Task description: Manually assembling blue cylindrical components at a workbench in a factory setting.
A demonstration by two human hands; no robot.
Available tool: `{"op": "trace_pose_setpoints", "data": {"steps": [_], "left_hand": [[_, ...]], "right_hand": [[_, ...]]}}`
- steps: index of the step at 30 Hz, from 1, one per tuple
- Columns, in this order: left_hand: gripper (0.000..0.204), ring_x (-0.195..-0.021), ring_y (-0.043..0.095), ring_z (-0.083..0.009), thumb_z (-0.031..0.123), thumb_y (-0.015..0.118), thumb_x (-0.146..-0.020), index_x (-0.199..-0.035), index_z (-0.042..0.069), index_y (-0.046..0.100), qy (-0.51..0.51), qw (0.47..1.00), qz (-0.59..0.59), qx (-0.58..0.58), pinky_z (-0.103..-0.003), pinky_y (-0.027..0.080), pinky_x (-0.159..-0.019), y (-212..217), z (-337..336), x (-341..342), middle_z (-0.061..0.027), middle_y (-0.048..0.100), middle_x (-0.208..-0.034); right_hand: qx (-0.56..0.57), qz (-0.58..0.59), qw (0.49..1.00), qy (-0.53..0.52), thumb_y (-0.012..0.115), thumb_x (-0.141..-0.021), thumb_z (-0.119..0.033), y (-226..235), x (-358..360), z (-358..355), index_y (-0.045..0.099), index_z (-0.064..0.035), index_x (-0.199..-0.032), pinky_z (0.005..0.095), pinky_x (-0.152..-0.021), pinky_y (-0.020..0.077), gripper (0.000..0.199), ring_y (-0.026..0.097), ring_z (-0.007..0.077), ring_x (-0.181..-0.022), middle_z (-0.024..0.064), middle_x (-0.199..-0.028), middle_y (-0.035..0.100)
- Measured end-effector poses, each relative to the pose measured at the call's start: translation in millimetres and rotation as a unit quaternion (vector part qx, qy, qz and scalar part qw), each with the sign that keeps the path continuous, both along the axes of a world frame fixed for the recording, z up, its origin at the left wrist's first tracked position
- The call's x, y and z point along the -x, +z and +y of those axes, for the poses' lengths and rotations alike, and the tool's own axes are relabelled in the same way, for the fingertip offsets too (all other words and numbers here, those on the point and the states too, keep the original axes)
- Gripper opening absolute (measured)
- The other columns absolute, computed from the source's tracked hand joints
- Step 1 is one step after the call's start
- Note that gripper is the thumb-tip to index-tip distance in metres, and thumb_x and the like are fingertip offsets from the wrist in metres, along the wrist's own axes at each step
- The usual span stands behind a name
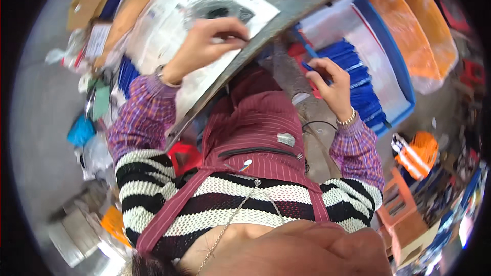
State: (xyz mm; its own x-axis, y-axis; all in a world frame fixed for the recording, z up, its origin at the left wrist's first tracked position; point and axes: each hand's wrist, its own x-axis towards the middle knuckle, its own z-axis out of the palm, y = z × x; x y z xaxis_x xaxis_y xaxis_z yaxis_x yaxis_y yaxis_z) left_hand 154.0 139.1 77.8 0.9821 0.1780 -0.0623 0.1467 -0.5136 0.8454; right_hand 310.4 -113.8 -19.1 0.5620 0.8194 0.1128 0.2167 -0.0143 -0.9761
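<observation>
My left hand (207, 46) hovers over the white sheet (199, 79) on the worktable. Its fingers curl toward the thumb, and motion blur hides what, if anything, they hold. Beneath and beyond that hand lies a clear plastic bag (204, 7) with something dark by it. My right hand (332, 84) is beside the blue bin (406, 84), its thumb and fingers pinching a small, slim blue piece (306, 65). In the bin, several dark blue slim pieces (345, 66) lie in bundled rows on a whitish lining.
The metal table edge (225, 74) runs diagonally between my hands. Orange plastic-lined containers (411, 30) stand beyond the bin. Cardboard (92, 0) and plastic bags (97, 151) lie at the left. An orange stool (399, 199) is at the lower right.
</observation>
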Motion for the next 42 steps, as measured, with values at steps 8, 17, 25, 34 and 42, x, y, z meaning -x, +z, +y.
{"op": "trace_pose_setpoints", "data": {"steps": [8,17,25,34,42], "left_hand": [[0.016,-0.076,0.065,-0.0190,0.002,0.070,-0.075,-0.090,0.007,0.073,-0.065,0.994,-0.076,0.044,-0.029,0.050,-0.067,-22.0,-46.3,-1.2,-0.0066,0.070,-0.085],[0.016,-0.074,0.063,-0.0160,-0.001,0.069,-0.073,-0.088,0.004,0.070,-0.035,0.995,-0.055,0.078,-0.028,0.048,-0.065,-22.3,-55.7,0.9,-0.0053,0.067,-0.081],[0.016,-0.072,0.062,-0.0144,-0.001,0.069,-0.073,-0.088,0.004,0.070,-0.029,0.994,-0.061,0.087,-0.027,0.047,-0.063,-26.6,-58.2,3.0,-0.0048,0.067,-0.080],[0.016,-0.067,0.062,-0.0161,-0.002,0.068,-0.071,-0.086,0.004,0.069,-0.011,0.997,-0.066,0.047,-0.028,0.047,-0.060,-24.4,-61.6,4.1,-0.0051,0.066,-0.079],[0.015,-0.068,0.063,-0.0200,0.000,0.069,-0.071,-0.084,0.006,0.067,-0.021,0.987,-0.141,-0.073,-0.030,0.048,-0.060,-22.0,-74.3,4.3,-0.0063,0.064,-0.077]], "right_hand": [[0.027,0.036,0.999,0.027,0.069,-0.076,0.002,26.8,34.8,2.9,0.063,0.0032,-0.088,0.0237,-0.062,0.0466,0.013,0.060,0.0119,-0.068,0.0075,-0.078,0.063],[0.018,-0.017,0.999,0.023,0.071,-0.077,0.001,28.1,42.0,-0.3,0.065,0.0017,-0.090,0.0246,-0.061,0.0459,0.015,0.060,0.0148,-0.069,0.0084,-0.080,0.063],[-0.002,-0.088,0.996,0.016,0.072,-0.076,0.001,29.3,46.4,1.0,0.065,0.0004,-0.091,0.0245,-0.058,0.0449,0.016,0.060,0.0155,-0.068,0.0084,-0.081,0.064],[0.003,-0.135,0.991,0.001,0.072,-0.075,0.002,37.0,52.6,2.7,0.064,-0.0009,-0.091,0.0290,-0.059,0.0477,0.017,0.063,0.0226,-0.069,0.0110,-0.081,0.064],[-0.027,-0.228,0.973,-0.015,0.070,-0.075,0.003,36.2,54.7,4.3,0.064,-0.0011,-0.091,0.0336,-0.063,0.0500,0.018,0.064,0.0276,-0.073,0.0120,-0.082,0.064]]}}
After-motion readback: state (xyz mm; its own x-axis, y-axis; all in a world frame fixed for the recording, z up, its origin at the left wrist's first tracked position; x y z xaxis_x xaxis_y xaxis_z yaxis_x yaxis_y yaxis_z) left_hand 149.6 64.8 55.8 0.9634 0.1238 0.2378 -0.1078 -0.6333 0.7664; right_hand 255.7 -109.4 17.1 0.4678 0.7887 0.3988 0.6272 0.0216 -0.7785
